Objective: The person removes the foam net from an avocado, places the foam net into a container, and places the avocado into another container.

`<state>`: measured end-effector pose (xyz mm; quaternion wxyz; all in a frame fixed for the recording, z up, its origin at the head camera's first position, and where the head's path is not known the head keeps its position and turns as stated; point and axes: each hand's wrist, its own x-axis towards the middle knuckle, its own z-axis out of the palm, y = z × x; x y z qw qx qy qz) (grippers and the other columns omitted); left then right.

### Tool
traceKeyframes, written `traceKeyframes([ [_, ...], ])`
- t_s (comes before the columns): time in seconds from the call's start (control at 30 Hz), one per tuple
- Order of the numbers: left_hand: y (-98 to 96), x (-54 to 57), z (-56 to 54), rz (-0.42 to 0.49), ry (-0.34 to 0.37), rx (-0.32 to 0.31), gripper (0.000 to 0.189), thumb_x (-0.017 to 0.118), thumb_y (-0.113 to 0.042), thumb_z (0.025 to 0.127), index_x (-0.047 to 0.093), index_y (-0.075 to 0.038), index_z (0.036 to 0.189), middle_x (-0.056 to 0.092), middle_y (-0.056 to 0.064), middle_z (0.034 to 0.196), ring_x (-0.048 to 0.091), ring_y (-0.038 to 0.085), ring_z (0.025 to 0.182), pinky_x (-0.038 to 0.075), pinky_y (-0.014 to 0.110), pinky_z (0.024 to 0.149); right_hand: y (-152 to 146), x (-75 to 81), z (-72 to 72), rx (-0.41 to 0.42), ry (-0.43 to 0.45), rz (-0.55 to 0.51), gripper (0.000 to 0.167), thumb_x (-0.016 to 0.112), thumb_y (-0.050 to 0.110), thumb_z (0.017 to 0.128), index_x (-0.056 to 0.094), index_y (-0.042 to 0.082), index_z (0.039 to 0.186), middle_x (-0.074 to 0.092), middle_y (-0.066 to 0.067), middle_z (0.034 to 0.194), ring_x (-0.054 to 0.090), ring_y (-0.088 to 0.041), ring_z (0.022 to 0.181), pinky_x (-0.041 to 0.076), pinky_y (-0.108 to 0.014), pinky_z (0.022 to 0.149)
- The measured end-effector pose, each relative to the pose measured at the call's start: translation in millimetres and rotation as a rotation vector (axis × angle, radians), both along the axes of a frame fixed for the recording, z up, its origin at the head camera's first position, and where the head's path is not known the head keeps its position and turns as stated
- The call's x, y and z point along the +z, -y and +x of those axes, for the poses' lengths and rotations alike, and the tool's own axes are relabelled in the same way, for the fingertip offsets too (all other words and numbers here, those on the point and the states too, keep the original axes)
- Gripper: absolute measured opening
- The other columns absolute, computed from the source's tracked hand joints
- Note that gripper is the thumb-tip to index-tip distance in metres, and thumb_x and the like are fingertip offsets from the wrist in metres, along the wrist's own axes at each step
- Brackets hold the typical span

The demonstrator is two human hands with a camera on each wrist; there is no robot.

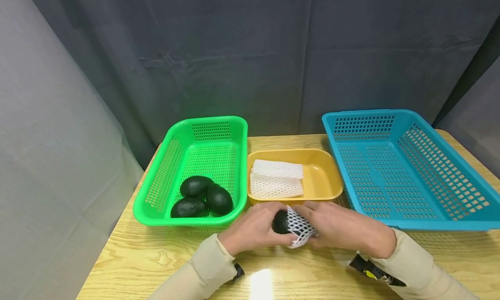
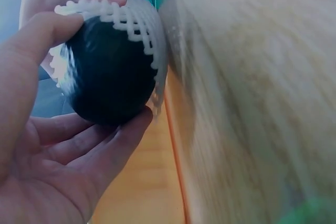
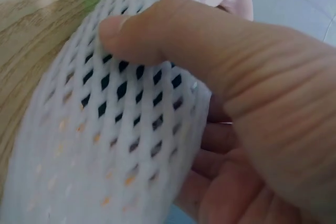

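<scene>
A dark avocado (image 1: 280, 222) is held over the table just in front of the yellow bin, partly inside a white foam net sleeve (image 1: 300, 227). My left hand (image 1: 259, 228) grips its bare end, thumb on one side and fingers on the other, as the left wrist view shows of the avocado (image 2: 110, 72). My right hand (image 1: 332, 226) pinches the net at the other end. In the right wrist view the thumb lies over the foam net (image 3: 121, 93), and dark skin shows through its upper holes while the lower part hangs loose.
A green basket (image 1: 156, 161) at left holds three avocados (image 1: 219, 199). In the yellow bin (image 1: 322, 178) between the baskets lie white foam nets (image 1: 276, 178). A blue basket (image 1: 394, 178) stands at right. Grey cloth (image 1: 234, 52) hangs behind the wooden table (image 1: 129, 256).
</scene>
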<state>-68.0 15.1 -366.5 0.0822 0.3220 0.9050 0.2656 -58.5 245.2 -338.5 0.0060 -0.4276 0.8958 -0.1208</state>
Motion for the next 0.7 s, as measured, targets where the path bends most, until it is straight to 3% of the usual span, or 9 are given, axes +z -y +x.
traceKeyframes([
  [0.13,-0.5,0.0,0.0,-0.011,0.007,0.008,0.056,0.076,-0.052,0.086,0.065,-0.016,0.127,0.073,-0.005,0.112,0.064,0.001,0.092,0.053,0.015,0.078,-0.4,2.6,-0.4,-0.022,0.031,0.021,0.053,0.089,0.027,0.080,0.063,0.011,0.124,0.070,0.003,0.099,0.067,-0.007,0.084,0.057,-0.027,0.070],
  [0.43,0.5,-1.1,-1.4,-0.005,0.016,0.028,0.055,0.079,-0.052,0.084,0.067,-0.016,0.123,0.073,-0.006,0.105,0.061,0.000,0.084,0.049,0.013,0.071,-1.1,3.9,-1.0,-0.032,-0.049,0.053,0.039,0.091,0.014,0.074,0.067,0.013,0.105,0.072,0.002,0.094,0.069,-0.012,0.083,0.058,-0.030,0.068],
  [0.7,1.1,-1.4,-2.2,-0.011,0.024,0.035,0.052,0.079,-0.054,0.083,0.068,-0.018,0.119,0.072,-0.008,0.102,0.060,0.000,0.081,0.048,0.014,0.070,-2.8,3.9,-2.7,-0.026,-0.119,0.022,0.027,0.086,0.005,0.076,0.065,0.017,0.087,0.069,0.006,0.079,0.065,-0.008,0.069,0.051,-0.026,0.057],
])
